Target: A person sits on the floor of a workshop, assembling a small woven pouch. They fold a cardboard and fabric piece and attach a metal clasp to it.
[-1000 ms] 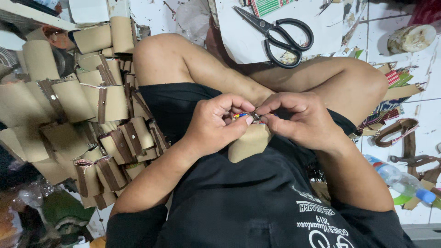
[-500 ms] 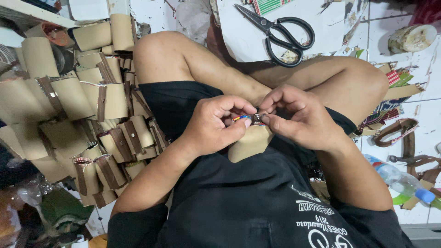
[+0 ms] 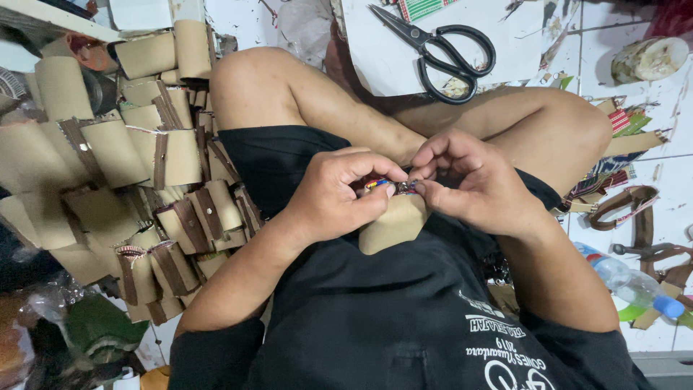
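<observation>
I see my left hand [image 3: 336, 195] and my right hand [image 3: 469, 184] meeting over my lap, right in the middle. Both sets of fingers are closed in a pinch on the top edge of a tan cardboard piece [image 3: 393, 224], where a small colourful woven strip [image 3: 386, 185] sits (it is mostly hidden by my fingertips, so I cannot tell how it is fixed on). The cardboard piece hangs down from the pinch and rests against my black shirt.

My legs are crossed, so the knees close in the space at the top of my lap. On my left side a big pile of cardboard rolls [image 3: 137, 173] with brown bands comes right up to my thigh, touching it. There is very little room to move that way.

Past my knees, black scissors [image 3: 440, 50] lie on a white sheet on the tiled floor [image 3: 664, 173], well apart from my hands. On my right there is more open floor, with a plastic bottle [image 3: 632, 285] with a blue cap near my elbow and some brown straps [image 3: 628, 209] just beyond it.
</observation>
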